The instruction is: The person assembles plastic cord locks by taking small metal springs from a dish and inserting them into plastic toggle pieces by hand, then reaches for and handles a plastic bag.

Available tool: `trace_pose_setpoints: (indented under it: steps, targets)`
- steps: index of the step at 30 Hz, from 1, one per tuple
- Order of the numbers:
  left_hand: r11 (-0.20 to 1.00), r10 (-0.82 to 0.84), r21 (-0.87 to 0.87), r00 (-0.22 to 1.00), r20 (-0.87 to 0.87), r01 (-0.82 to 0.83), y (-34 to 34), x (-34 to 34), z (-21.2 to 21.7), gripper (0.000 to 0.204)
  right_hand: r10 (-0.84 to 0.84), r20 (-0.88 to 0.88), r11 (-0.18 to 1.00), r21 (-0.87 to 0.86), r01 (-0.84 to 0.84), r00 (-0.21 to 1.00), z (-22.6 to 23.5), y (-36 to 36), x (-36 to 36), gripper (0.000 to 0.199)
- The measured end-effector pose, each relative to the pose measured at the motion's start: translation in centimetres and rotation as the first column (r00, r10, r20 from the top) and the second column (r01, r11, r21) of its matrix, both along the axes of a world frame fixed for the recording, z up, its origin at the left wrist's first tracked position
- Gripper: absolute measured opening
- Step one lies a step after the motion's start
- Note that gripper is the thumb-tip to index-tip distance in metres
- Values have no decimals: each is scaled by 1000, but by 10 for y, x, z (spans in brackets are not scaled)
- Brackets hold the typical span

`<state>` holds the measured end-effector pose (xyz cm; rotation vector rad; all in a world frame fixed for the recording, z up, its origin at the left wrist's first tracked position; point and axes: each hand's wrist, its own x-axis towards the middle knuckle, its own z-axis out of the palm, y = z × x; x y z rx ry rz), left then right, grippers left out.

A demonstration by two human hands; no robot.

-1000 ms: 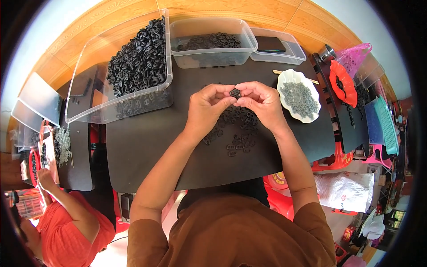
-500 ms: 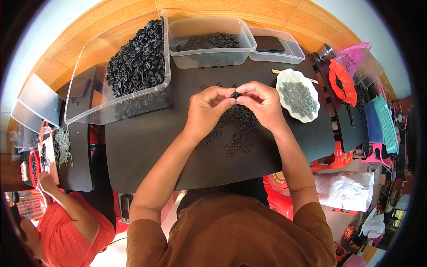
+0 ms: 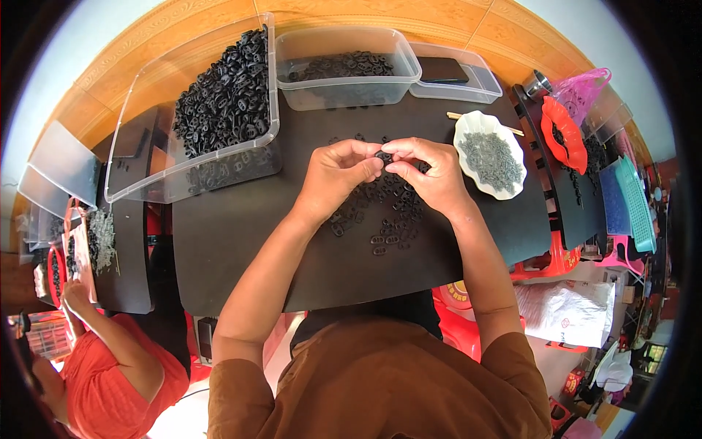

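Over the middle of the table I hold a small black plastic cord-lock piece [image 3: 384, 156] between my fingertips. My left hand [image 3: 335, 175] pinches its left side with thumb and index finger. On the other side, my right hand [image 3: 431, 172] touches its upper edge with the index finger, the thumb close below. Beneath my hands lie many loose black oval pieces [image 3: 393, 239] with holes, partly hidden by the fingers. To the right of my right hand stands a white scalloped dish [image 3: 515, 189] full of tiny grey parts that look like springs.
A large clear bin [image 3: 275, 73] heaped with black pieces stands at the back left. Beside it are a smaller clear tub [image 3: 351, 95] and a shallow tray [image 3: 475, 94] with a dark flat object. A person in red [image 3: 121, 373] works at another table on the left.
The black piece has turned in my fingers and shows more of its face. My right thumb has drawn slightly away from my left one. Both arms stay nearly in place.
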<state>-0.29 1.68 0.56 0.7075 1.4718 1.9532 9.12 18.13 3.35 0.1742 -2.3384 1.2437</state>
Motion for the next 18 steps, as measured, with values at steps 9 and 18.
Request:
trace_pose_setpoints:
  steps: [9,18]
  targets:
    - [999,7,50,997,-80,-3,1,3,-2,20,6,52,995,-96,-1,999,-2,2,1,25]
    - [983,175,30,864,-472,-182,3,9,5,30,53,96,972,-234,-29,994,-2,1,2,24]
